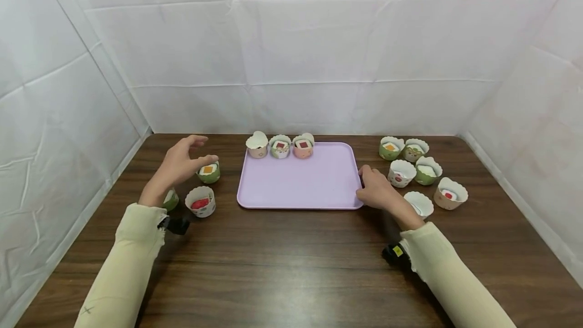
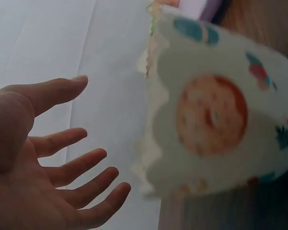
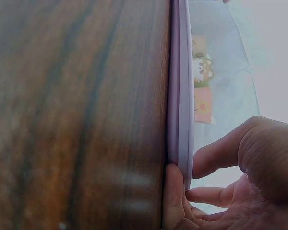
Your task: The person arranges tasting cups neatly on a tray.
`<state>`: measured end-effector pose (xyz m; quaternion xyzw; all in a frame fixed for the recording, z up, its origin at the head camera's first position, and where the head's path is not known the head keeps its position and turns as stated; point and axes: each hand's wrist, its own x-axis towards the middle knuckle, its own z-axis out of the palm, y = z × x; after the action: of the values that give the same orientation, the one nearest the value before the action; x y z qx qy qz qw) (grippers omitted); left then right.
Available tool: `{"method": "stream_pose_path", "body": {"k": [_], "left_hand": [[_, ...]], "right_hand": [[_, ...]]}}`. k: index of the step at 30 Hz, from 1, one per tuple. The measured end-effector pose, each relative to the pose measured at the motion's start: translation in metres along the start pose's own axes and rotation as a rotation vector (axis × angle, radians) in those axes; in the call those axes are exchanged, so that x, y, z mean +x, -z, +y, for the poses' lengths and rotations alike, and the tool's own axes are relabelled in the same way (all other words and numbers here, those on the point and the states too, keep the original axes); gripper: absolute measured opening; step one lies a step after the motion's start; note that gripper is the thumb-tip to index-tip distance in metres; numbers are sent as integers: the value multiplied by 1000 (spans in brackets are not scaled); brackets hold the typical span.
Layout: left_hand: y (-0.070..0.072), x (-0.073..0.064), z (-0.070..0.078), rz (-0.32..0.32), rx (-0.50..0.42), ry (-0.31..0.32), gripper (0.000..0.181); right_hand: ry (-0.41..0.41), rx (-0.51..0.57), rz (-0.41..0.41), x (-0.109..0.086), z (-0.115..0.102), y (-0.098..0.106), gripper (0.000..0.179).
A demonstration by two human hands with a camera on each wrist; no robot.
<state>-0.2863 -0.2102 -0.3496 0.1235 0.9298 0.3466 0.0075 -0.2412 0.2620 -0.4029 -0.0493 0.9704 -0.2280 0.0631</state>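
A pale purple tray lies on the table with three patterned paper cups along its back left edge, among them a pink cup. My right hand grips the tray's right edge; in the right wrist view the thumb lies over the rim and the fingertips are beneath it. My left hand hovers with spread fingers over the left cups, holding nothing. Near its thumb stands a green cup with an orange-and-white piece inside. A white patterned cup fills the right of the left wrist view.
Several paper cups stand right of the tray, including a white one beside the right wrist and a pink one. At left are another green cup and a white cup with a red piece. White sheeting encloses the table.
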Motion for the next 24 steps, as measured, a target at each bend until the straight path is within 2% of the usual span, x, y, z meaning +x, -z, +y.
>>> {"method": "stream_pose_path", "body": {"k": [4, 11, 14, 24], "left_hand": [[3, -3, -7, -22, 9, 29, 73], [5, -2, -12, 11, 18, 41, 79], [5, -2, -14, -7, 26, 50, 78], [-3, -1, -17, -35, 13, 28, 77]], "right_hand": [[-3, -3, -6, -1, 0, 0, 56], [2, -1, -1, -1, 2, -1, 55], [3, 1, -4, -1, 1, -1, 56], [1, 2, -1, -1, 1, 1, 56]]}}
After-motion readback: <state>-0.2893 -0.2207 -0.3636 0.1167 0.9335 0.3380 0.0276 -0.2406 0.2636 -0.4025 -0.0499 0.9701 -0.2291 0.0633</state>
